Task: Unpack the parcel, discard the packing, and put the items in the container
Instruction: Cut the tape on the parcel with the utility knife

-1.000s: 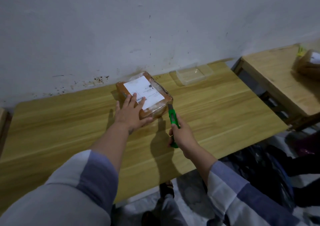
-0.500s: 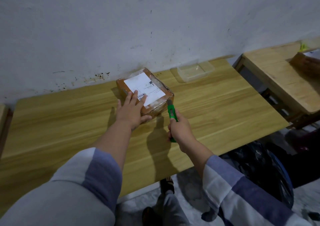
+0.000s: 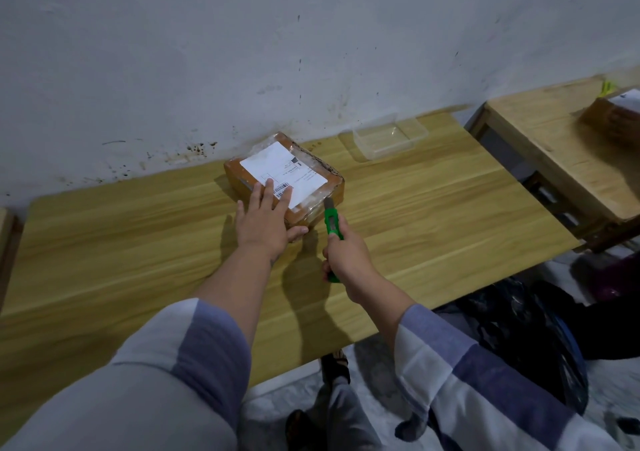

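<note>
A small brown cardboard parcel (image 3: pixel 304 170) with a white shipping label and clear tape lies on the wooden table (image 3: pixel 433 215) near the wall. My left hand (image 3: pixel 265 220) rests flat on its near corner, fingers spread, thumb against its front side. My right hand (image 3: pixel 346 255) grips a green utility knife (image 3: pixel 331 220), whose blade tip touches the parcel's near right edge. A clear plastic container (image 3: pixel 389 137) stands empty behind and to the right of the parcel, against the wall.
A second wooden table (image 3: pixel 554 152) stands at the right with another brown parcel (image 3: pixel 614 118) on it. A dark plastic bag (image 3: pixel 519 326) sits on the floor below the table's right front edge. My feet show beneath the front edge.
My view has shifted a little. My right hand and the knife edged slightly along the parcel's right side; my left hand stays pressed on the parcel.
</note>
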The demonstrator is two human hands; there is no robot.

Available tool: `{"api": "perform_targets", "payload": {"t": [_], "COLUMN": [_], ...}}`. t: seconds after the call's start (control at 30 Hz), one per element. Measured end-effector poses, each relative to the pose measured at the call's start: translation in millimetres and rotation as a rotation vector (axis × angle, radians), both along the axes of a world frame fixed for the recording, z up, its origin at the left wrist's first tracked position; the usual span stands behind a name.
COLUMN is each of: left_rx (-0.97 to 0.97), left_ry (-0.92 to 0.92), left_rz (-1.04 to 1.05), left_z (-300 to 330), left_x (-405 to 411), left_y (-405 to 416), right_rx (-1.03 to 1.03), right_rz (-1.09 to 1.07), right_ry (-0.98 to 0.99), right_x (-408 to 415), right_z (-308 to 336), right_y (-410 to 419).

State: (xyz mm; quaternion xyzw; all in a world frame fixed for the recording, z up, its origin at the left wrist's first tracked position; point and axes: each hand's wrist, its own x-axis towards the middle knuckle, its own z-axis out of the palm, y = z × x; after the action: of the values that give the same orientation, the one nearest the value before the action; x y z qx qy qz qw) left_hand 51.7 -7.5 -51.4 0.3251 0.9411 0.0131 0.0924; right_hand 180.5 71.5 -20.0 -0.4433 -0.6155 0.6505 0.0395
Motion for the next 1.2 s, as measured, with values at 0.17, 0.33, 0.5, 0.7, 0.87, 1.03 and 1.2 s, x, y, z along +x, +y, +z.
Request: {"api": "perform_targets", "payload": {"t": [0.17, 0.33, 0.5, 0.7, 0.87, 1.03, 1.2], "left_rx": [-0.006, 0.0, 0.011, -0.005, 0.007, 0.016, 0.021], "left_ry": [0.021, 0.025, 0.04, 0.049, 0.032, 0.021, 0.018], "left_rz": [0.008, 0.005, -0.002, -0.003, -0.009, -0.006, -0.013], "left_z": [-0.9, -3.0, -2.1, 0.0, 1.9, 2.0, 2.7], "left_x": [2.2, 3.2, 2.2, 4.0, 4.5, 3.0, 1.0], "left_y": [0.4, -1.6, -2.3, -2.1, -3.9, -5.3, -6.3], "right_rx": [-0.095, -0.138, -0.17, -0.18, -0.196, -0.183, -0.184], "right_rz": [-0.023, -0.03, -0.042, -0.021, -0.039, -0.003, 0.012], "right_ry": [0.042, 0.044, 0.055, 0.052, 0.04, 0.03, 0.038], "right_x": [3.1, 5.0, 8.2, 8.7, 4.8, 13.3, 16.1], "right_z": [5.6, 12.2, 15.3, 15.2, 15.2, 15.0, 15.4], "right_y": [-5.5, -7.8, -10.1, -26.0, -23.2, -24.1, -26.7]}}
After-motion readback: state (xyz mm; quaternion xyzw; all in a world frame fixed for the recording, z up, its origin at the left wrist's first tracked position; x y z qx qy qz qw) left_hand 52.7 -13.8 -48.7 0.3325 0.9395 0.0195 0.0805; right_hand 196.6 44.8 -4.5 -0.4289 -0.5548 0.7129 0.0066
